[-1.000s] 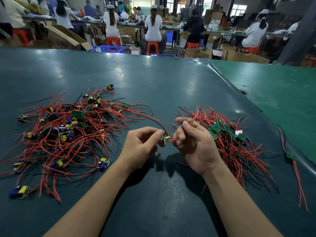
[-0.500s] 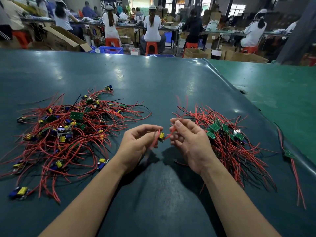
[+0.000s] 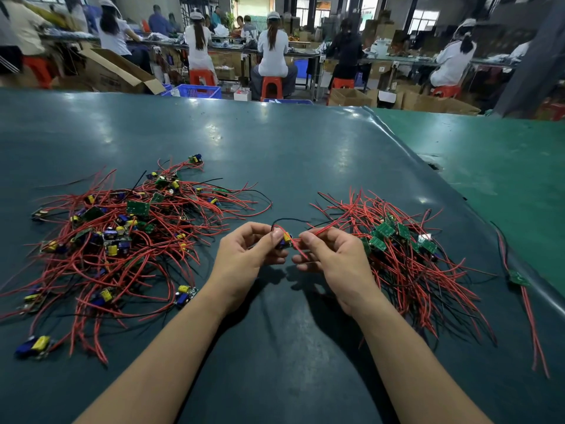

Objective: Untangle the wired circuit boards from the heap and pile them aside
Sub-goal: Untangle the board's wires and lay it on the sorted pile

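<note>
A tangled heap (image 3: 122, 234) of small circuit boards with red and black wires covers the left of the dark green table (image 3: 275, 148). To the right lies a sorted pile (image 3: 397, 249) of boards, green sides up, wires fanned out. Between them, above the table, my left hand (image 3: 244, 258) pinches one small circuit board (image 3: 286, 239) with a yellow capacitor. My right hand (image 3: 330, 258) pinches that board's red wires just right of it. A black wire loops up from the board.
A single board (image 3: 518, 278) with long red wires lies apart at the far right by the mat's raised edge. Loose boards lie at the heap's near side (image 3: 33, 345). A brighter green table (image 3: 489, 166) adjoins at the right. Seated workers fill the background.
The held board has come free of the heap; its wires no longer stretch to the left. Both hands have shifted slightly, my right hand's fingers now closed on the red wires.
</note>
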A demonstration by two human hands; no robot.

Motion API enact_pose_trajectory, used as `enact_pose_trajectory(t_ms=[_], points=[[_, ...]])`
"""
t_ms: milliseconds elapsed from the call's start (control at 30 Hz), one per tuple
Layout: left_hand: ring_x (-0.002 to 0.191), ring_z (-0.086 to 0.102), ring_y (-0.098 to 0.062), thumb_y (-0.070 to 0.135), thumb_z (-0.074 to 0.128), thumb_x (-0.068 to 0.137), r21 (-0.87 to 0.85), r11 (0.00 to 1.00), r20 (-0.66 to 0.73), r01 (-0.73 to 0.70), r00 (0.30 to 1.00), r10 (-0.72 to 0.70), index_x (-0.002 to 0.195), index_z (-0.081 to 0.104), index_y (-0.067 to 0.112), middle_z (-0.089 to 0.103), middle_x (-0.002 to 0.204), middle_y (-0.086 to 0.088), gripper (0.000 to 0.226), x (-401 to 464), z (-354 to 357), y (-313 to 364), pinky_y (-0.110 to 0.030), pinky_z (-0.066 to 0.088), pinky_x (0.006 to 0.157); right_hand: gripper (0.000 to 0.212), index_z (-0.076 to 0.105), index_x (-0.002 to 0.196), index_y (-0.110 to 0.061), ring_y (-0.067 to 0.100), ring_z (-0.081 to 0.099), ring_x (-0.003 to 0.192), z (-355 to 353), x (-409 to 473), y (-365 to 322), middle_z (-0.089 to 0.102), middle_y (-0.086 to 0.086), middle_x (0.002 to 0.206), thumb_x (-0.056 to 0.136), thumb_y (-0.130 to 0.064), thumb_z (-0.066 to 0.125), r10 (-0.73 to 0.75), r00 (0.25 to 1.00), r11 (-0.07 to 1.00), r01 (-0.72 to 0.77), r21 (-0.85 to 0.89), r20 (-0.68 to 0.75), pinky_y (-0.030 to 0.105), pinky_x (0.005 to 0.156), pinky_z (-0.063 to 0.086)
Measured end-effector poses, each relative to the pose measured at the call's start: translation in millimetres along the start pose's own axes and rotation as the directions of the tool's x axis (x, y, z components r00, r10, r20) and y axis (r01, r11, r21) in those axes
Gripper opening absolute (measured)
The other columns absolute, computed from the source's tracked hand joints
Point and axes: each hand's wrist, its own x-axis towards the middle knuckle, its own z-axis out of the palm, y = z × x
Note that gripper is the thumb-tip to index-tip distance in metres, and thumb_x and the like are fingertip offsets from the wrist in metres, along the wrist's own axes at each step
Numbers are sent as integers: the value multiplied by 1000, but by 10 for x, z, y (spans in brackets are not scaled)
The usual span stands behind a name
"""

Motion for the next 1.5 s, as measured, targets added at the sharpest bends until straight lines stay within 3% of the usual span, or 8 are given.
enact_pose_trajectory(t_ms=[567,900,1033,1133,1300,1400,1500], points=[[59,69,-18,5,65,90,-40,999,-116,9,993,-14,82,63,4,70,66,-4,8,2,36,32,-23,56,55,11,63,86,-7,12,65,54,26,-32,-13,70,3,69,97,-7,59,24,1000,998,-25,-62,-18,22,44,52],[65,72,-23,9,61,92,-97,995,-149,23,988,-38,86,59,0,72,72,-8,11,45,-4,5,-26,57,58,15,66,88,-6,13,64,53,72,-26,-4,72,4,71,98,-13,57,35,999,999,-35,6,-39,24,43,50],[74,71,-22,18,72,77,-138,989,-32,55,998,-60,97,65,4,73,83,-11,25,20,-19,27,-25,57,66,15,66,90,-5,14,65,55,34,-30,-20,73,4,74,98,-13,58,14,999,1000,-14,17,-45,24,44,50],[73,70,-18,12,72,76,-137,988,-42,65,997,-71,94,67,5,73,81,-8,20,22,-29,42,-23,57,66,12,71,94,-6,15,66,59,10,-55,-36,74,4,79,96,-13,61,-5,1000,1000,5,11,14,24,43,49],[55,60,-10,12,70,75,-390,916,-143,95,976,-162,88,63,7,69,73,-7,16,69,-34,113,-18,53,55,17,78,93,-15,13,67,65,21,-96,-34,76,2,83,89,-3,67,-64,983,995,77,-67,173,23,48,51],[50,57,-7,12,67,85,-316,942,-151,113,974,-167,81,65,10,70,67,-5,5,64,-42,119,-17,49,51,30,76,92,-14,9,66,66,24,-96,-15,75,-3,83,87,11,61,-64,968,982,105,-158,244,21,54,53],[52,57,-11,17,71,81,-167,977,-85,129,986,-145,76,71,13,69,66,-7,6,21,-22,96,-18,47,50,19,70,100,-20,9,64,59,11,-78,-6,74,0,83,94,-4,62,-9,986,991,31,-130,164,24,44,51]])
